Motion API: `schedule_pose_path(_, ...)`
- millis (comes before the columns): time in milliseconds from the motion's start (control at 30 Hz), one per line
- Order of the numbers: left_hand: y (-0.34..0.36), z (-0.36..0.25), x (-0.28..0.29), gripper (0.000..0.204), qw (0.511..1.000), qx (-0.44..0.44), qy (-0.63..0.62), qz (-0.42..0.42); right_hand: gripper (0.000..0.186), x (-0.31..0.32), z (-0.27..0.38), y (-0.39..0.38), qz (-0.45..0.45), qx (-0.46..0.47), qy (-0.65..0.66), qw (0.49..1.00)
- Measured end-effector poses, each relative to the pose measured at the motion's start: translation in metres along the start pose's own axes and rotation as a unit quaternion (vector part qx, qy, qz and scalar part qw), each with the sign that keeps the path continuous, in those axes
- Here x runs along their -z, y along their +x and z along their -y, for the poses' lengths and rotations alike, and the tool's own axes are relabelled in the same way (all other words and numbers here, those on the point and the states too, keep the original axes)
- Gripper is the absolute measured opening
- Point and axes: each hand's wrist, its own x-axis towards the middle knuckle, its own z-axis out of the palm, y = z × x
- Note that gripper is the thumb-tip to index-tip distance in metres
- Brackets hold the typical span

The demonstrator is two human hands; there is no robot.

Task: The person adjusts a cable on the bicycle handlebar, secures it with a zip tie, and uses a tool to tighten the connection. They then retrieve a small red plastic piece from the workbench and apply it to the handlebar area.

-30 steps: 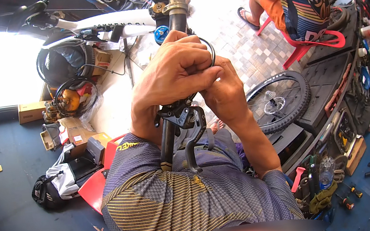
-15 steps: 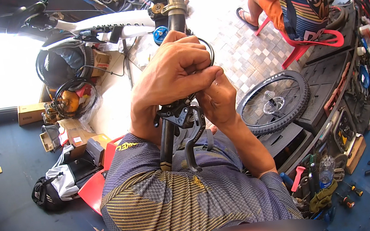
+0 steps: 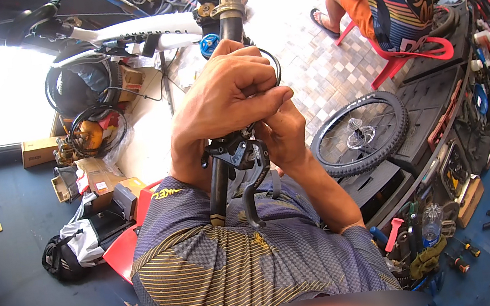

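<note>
Though what the left hand (image 3: pixel 221 97) and right hand (image 3: pixel 285 133) hold in curled fingers is too hidden to tell, close handwork beside the curved black brake lever (image 3: pixel 250 205) on the black handlebar tube (image 3: pixel 219 193) seems in hand, calling for steadiness next.

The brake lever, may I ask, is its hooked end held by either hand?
No, the brake lever has its hooked end free, below the left hand and right hand.

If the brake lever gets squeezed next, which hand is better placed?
Probably the right hand: it sits nearer the brake lever, while the left hand lies farther up, over the handlebar.
</note>
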Motion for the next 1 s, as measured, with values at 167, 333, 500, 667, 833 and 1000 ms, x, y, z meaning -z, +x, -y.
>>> schedule_pose_path(167,0.001,-0.001,0.0,0.032,1.0,0.004,0.004,0.002,0.019,0.005,0.0,-0.005,0.009,0.002,-0.043,0.999)
schedule_pose_path(333,0.0,-0.004,-0.001,0.032,1.0,0.009,0.011,-0.008,0.022,0.029,0.034,-0.021,0.055,-0.036,-0.143,0.987)
schedule_pose_path(500,0.002,-0.007,-0.006,0.04,0.999,-0.005,-0.021,-0.038,0.027,0.05,0.062,-0.029,0.081,-0.016,-0.185,0.979)
schedule_pose_path(667,0.002,-0.007,-0.007,0.04,0.999,-0.01,-0.029,-0.043,0.029,0.053,0.038,-0.018,0.054,-0.024,-0.213,0.975)
schedule_pose_path(833,0.002,-0.004,-0.007,0.04,0.999,-0.012,-0.025,-0.044,0.029,0.038,0.011,-0.002,0.011,0.039,-0.19,0.981)
schedule_pose_path(1000,0.002,-0.002,-0.007,0.039,0.999,-0.016,-0.018,-0.042,0.029,0.022,-0.006,0.005,-0.032,0.087,-0.108,0.99)
